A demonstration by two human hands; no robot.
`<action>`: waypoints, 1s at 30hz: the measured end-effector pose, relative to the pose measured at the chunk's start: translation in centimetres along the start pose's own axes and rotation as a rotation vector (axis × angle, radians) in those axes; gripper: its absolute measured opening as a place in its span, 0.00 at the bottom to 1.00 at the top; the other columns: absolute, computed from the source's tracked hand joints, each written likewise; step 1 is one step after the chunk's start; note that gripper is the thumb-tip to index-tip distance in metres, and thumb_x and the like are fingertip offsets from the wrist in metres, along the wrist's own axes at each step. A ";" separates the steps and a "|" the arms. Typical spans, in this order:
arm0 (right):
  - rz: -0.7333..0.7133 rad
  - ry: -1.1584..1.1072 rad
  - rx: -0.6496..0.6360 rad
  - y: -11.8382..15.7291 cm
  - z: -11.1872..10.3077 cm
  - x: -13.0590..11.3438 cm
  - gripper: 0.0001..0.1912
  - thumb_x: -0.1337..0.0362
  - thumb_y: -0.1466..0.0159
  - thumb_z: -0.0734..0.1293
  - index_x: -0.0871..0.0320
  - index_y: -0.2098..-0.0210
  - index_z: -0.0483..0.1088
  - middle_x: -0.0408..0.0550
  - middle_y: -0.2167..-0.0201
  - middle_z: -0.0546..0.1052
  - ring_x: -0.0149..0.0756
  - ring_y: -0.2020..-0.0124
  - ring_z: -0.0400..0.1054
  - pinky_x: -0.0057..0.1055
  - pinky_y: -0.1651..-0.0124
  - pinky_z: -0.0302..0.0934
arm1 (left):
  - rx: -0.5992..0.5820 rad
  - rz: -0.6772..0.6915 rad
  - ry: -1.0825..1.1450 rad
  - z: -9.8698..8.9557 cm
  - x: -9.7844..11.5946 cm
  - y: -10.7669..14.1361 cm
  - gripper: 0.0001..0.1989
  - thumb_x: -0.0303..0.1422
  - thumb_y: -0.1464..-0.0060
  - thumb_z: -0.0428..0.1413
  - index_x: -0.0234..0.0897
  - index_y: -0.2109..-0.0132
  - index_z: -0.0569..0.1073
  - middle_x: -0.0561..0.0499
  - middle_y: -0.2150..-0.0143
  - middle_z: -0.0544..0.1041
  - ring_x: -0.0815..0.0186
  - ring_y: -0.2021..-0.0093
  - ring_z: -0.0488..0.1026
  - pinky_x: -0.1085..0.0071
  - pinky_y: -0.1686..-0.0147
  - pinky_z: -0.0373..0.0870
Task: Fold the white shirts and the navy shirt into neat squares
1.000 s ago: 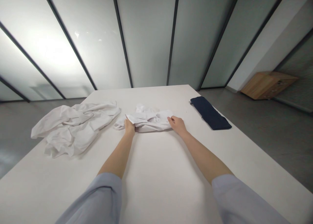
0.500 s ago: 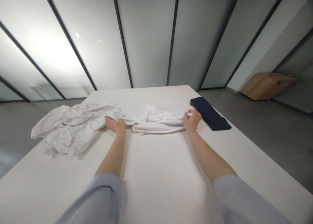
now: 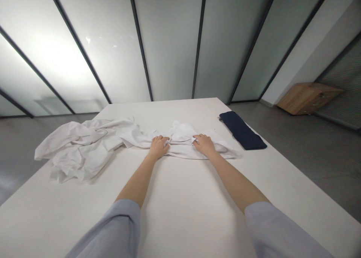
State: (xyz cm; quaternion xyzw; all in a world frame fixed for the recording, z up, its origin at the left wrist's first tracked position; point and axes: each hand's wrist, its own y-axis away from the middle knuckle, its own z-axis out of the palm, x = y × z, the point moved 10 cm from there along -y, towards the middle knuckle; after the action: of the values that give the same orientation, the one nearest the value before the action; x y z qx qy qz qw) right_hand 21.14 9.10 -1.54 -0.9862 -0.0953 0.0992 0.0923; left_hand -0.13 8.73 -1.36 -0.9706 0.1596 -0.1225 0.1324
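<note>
Pinching rumpled white cloth with left hand and right hand, you've only navy cloth neatly folded, at three o'clock.

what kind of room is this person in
Probably an office or similar workspace: frosted glass panels in dark frames, a wooden cabinet on the grey floor, and a large white table.

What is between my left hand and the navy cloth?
In the head view, your right hand and part of the crumpled white cloth it touches lie between your left hand and the navy cloth.
</note>
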 end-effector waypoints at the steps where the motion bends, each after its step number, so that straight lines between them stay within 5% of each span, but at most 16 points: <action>1: 0.021 -0.023 -0.003 -0.1 0.1 0.4 0.19 0.63 0.36 0.58 0.57 0.49 0.71 0.56 0.53 0.74 0.47 0.52 0.66 0.39 0.50 0.55 | 0.008 -0.028 -0.015 -0.2 -0.3 -0.1 0.17 0.34 0.46 0.51 0.42 0.49 0.73 0.45 0.56 0.75 0.56 0.52 0.70 0.59 0.49 0.62; 4: 0.108 -0.198 0.077 -0.6 0.1 2.3 0.18 0.63 0.36 0.56 0.57 0.54 0.73 0.54 0.57 0.76 0.45 0.54 0.67 0.37 0.52 0.56 | 0.096 -0.144 -0.041 -1.5 -1.7 -0.2 0.15 0.35 0.46 0.51 0.40 0.53 0.75 0.44 0.57 0.75 0.54 0.53 0.70 0.58 0.52 0.63; 9: 0.296 -0.727 0.437 -0.4 -1.0 7.2 0.19 0.60 0.40 0.55 0.59 0.63 0.74 0.50 0.67 0.77 0.42 0.63 0.68 0.34 0.59 0.61 | 0.299 -0.322 0.024 -3.5 -4.5 0.2 0.12 0.35 0.43 0.48 0.37 0.57 0.72 0.42 0.59 0.74 0.54 0.53 0.69 0.58 0.53 0.64; 14: 0.317 -0.892 0.585 0.2 -1.6 9.1 0.17 0.59 0.42 0.56 0.60 0.67 0.73 0.52 0.66 0.77 0.43 0.61 0.68 0.36 0.56 0.61 | 0.314 -0.256 0.162 -3.1 -4.8 0.0 0.12 0.32 0.46 0.50 0.37 0.54 0.70 0.42 0.54 0.72 0.57 0.50 0.68 0.62 0.50 0.64; 20: 0.041 -0.665 0.294 -0.7 -1.4 5.3 0.19 0.60 0.37 0.54 0.59 0.71 0.74 0.52 0.68 0.78 0.40 0.61 0.69 0.33 0.56 0.60 | 0.133 -0.448 0.102 -1.4 -6.1 0.8 0.33 0.50 0.51 0.55 0.33 0.43 0.65 0.36 0.46 0.71 0.49 0.45 0.66 0.57 0.48 0.63; 24: 0.000 -0.323 -0.017 -0.5 -0.1 2.0 0.19 0.56 0.37 0.57 0.58 0.76 0.72 0.48 0.76 0.76 0.37 0.70 0.69 0.29 0.66 0.57 | 0.110 -0.504 0.003 -1.9 -6.3 1.1 0.25 0.48 0.48 0.53 0.36 0.50 0.72 0.37 0.49 0.74 0.47 0.47 0.68 0.54 0.50 0.63; 27: -0.017 -0.131 -0.137 0.0 -0.4 0.4 0.12 0.58 0.41 0.63 0.56 0.64 0.75 0.48 0.68 0.79 0.38 0.67 0.70 0.28 0.66 0.57 | 0.127 -0.525 0.013 -2.2 -6.9 1.2 0.17 0.41 0.45 0.49 0.37 0.54 0.74 0.39 0.54 0.76 0.50 0.50 0.70 0.57 0.55 0.66; 30: -0.014 -0.017 -0.256 0.2 -0.8 -0.3 0.19 0.57 0.43 0.66 0.53 0.52 0.72 0.51 0.62 0.79 0.42 0.62 0.72 0.30 0.63 0.59 | 0.147 -0.480 0.074 -2.1 -7.0 0.8 0.13 0.37 0.43 0.48 0.38 0.58 0.74 0.42 0.59 0.77 0.54 0.55 0.73 0.62 0.59 0.67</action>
State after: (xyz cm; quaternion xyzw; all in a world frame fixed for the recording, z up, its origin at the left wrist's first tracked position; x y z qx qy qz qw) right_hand 21.09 8.70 -0.78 -0.9883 -0.1150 0.0938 -0.0342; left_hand -7.39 9.96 -0.96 -0.9633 -0.0801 -0.1969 0.1637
